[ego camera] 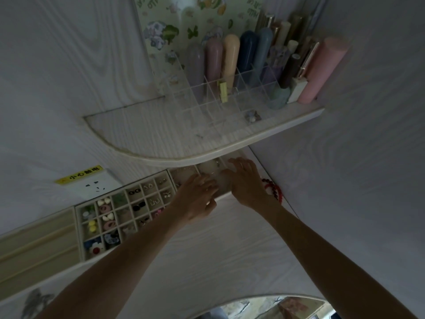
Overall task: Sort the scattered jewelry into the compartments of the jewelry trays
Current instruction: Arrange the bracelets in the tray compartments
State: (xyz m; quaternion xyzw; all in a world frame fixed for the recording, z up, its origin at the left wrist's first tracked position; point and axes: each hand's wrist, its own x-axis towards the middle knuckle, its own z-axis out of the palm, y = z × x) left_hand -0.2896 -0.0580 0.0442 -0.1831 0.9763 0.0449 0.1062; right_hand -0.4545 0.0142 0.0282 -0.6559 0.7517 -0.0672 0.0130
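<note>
A white wood-grain desk [207, 261] is filling the frame from 6 o'clock up to the centre. A curved shelf [184, 143] is jutting out above it, at 12 o'clock from the hands. On the shelf a clear acrylic organizer [230, 97] is holding upright pastel tubes in lilac, cream, navy and pale blue, with a fat pink tube at its 3 o'clock end; behind it a floral card [184, 26] is showing writing too skewed to read.

At 9 o'clock a long beige tray [36, 245] with lengthwise grooves is lying beside the gridded jewelry tray [80, 231], whose small compartments are holding heart-shaped studs, pink ovals, yellow pieces, dark pairs and a flower piece. At 3 o'clock of it a second tray [184, 174] with wider sections is sitting partly under the shelf; small metal pieces are showing in it, too dim to name.

A wall socket [94, 183] at 10 o'clock is wearing a yellow label [79, 174] reading "小心触电".

The left hand [197, 196] is resting palm-down with fingers loosely spread on the second tray's near rim. The right hand [247, 180] is reaching flat over that tray, fingers extended; whether either is pinching anything, I cannot tell. A red bead bracelet [274, 188] is lying at 3 o'clock of the right wrist.
</note>
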